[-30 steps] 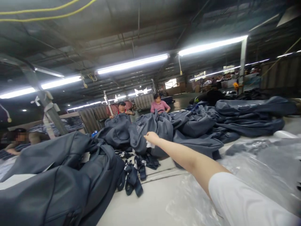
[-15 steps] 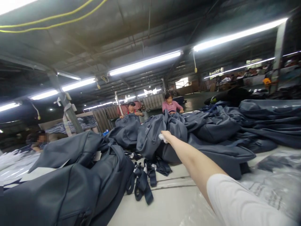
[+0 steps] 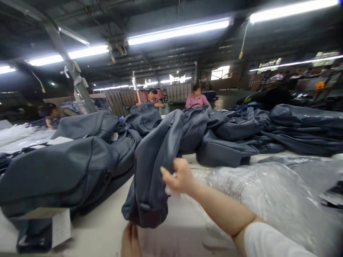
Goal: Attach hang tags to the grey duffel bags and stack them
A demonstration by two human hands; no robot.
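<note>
Over a pale worktable (image 3: 99,228), a smooth slate-blue zipped bag (image 3: 152,167) lies just left of the right hand (image 3: 180,178) pinching its side; its length slants away from the left hand (image 3: 130,240), whose grip is unclear.

Here's the dark blue-grey bag (image 3: 151,171), smooth and softly creased, a long line running down its face, slanting over the pale bench (image 3: 99,232), narrow upper end leaning right.
</note>
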